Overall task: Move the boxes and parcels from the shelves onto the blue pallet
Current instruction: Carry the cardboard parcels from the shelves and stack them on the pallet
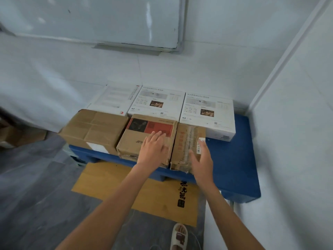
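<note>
Atop blue pallet [232, 159], flat left hand [153, 148] rests on red-printed carton [144, 136]; open right hand [201, 159] touches narrow parcel [183, 145].

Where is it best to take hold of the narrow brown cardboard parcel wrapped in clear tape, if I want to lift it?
Grip the narrow brown taped parcel by its two short ends, near and far. A brown box with a red print sits close against its left long side, leaving no finger room. The right hand hovers open beside its right edge.
</note>
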